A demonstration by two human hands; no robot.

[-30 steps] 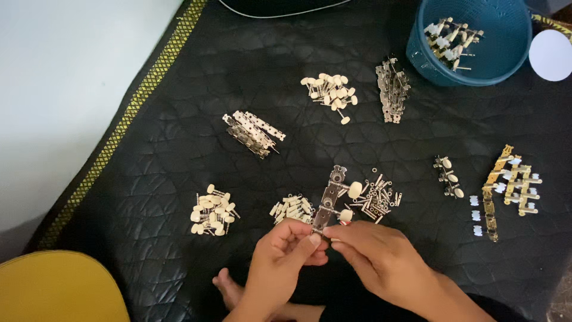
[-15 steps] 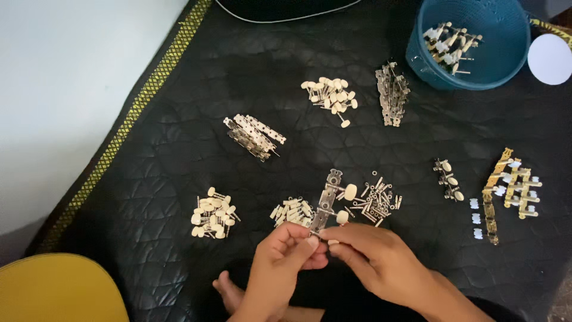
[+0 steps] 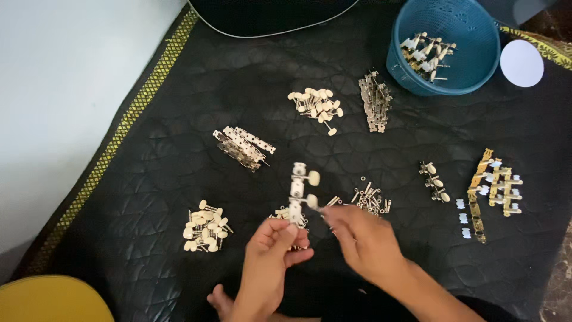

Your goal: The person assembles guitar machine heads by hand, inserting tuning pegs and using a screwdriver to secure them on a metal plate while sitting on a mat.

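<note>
While your left hand (image 3: 275, 238) pinches the lower end of the metal tuner plate (image 3: 297, 192) between thumb and fingertips, the plate stands upright above the black quilted mat (image 3: 149, 179), near its front centre. The plate is a narrow, pale strip with two cream oval knobs projecting from its right edge. Your right hand (image 3: 357, 235) is blurred; its fingertips are closed at the lower cream knob (image 3: 311, 201), but whether they fully grip it cannot be told.

The mat has a stitched, diamond-padded surface and a yellow-green woven border (image 3: 128, 119). Sorted on it:
- a heap of loose cream-headed pegs (image 3: 204, 225) to the left of your left hand;
- a second heap of cream pegs (image 3: 316, 104) farther back;
- a bundle of silver strip plates (image 3: 243, 146) lying diagonally;
- another stack of silver plates (image 3: 374, 101) beside the basket;
- a scatter of small metal screws and posts (image 3: 370, 200) just behind your right hand;
- brass-coloured assembled strips (image 3: 491, 185) at the right.

The blue perforated plastic basket (image 3: 471, 59) at the rear holds assembled tuner sets.
</note>
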